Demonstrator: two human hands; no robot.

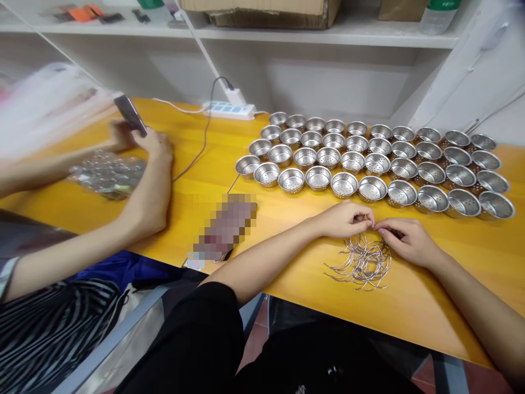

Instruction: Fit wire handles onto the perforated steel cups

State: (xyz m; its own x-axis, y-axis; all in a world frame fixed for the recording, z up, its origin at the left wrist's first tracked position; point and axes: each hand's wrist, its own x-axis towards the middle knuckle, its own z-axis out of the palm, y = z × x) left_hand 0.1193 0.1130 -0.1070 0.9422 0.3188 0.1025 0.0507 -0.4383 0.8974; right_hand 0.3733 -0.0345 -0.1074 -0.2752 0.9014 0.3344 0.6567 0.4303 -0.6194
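Observation:
My left hand and my right hand meet fingertip to fingertip, both closed in a pinch. Whatever lies between the fingertips is too small to make out. Just below them, a loose pile of thin curved metal wires rests on the yellow table. Beyond my hands stand several rows of small round metal cups with perforated walls, their open tops facing up.
Left of my forearm lies a pixelated phone-like object. A co-worker's hands hold a phone above a clear plastic bag. A power strip with a cable sits at the back, under a shelf.

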